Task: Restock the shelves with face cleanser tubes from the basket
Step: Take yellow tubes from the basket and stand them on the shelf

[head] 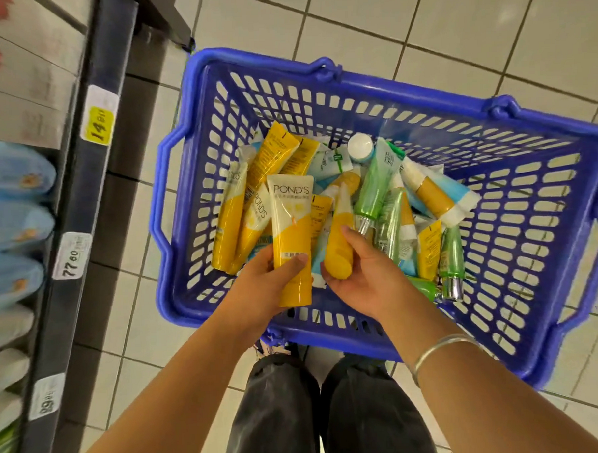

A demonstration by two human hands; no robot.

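A blue plastic basket point(548, 249) stands on the tiled floor in front of me, holding several cleanser tubes in yellow, green and white-blue. My left hand point(259, 289) grips a white-and-yellow Pond's tube point(292, 223) near its cap end, lifted above the pile. My right hand point(361, 275) holds a second yellow tube point(341, 241) just to its right, fingers curled around its lower part. More yellow tubes point(274, 159) lie at the basket's left side, green tubes point(374, 188) toward the middle.
A dark shelf edge point(75, 236) with price tags runs down the left. Light blue packs point(12, 204) and white boxes point(27, 67) fill the shelf. My legs in dark trousers point(316, 414) stand right behind the basket. A silver bangle point(436, 350) sits on my right wrist.
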